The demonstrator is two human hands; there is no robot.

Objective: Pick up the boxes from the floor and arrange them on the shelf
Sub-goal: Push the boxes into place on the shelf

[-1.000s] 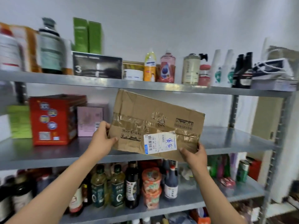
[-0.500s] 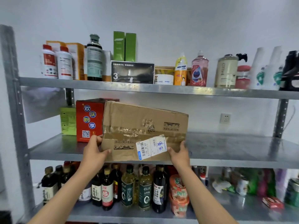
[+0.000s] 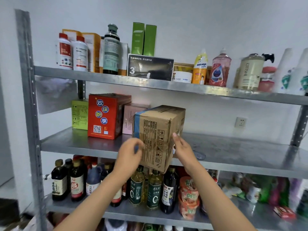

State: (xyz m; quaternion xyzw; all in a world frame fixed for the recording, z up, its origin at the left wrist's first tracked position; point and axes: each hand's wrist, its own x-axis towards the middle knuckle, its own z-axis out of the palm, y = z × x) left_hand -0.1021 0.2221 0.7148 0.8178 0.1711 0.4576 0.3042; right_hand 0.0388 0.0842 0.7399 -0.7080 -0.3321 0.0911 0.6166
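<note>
**shelfwatcher:** So what's nearest the camera here?

**boxguy22:** Two bare forearms coming up from the bottom edge. The left hand (image 3: 129,151) is at the near left corner of the cardboard box (image 3: 158,137), fingers curled in toward its left face. It's motion-blurred, so I can't tell if it really grips or just touches. The right hand (image 3: 182,147) lies flat against the box's right side, fingers straight and together, pointing up.

**shelfwatcher:** And where's the box sitting?

**boxguy22:** On the middle shelf (image 3: 233,155), turned at an angle with one end facing us. Its near bottom corner sticks out past the shelf's front edge, over the bottles below. Printed text and handling symbols run down the near face, with blue tape along the left edge.

**shelfwatcher:** What's behind it?

**boxguy22:** Just left of it, further back, a pink box (image 3: 129,119), then a red box (image 3: 105,115) with round blue badges and a QR code, then a yellow-green box (image 3: 80,115) by the shelf's left back corner. Top shelf has bottles, two tall green cartons (image 3: 144,39) and a black box (image 3: 150,67) marked 3.
</note>
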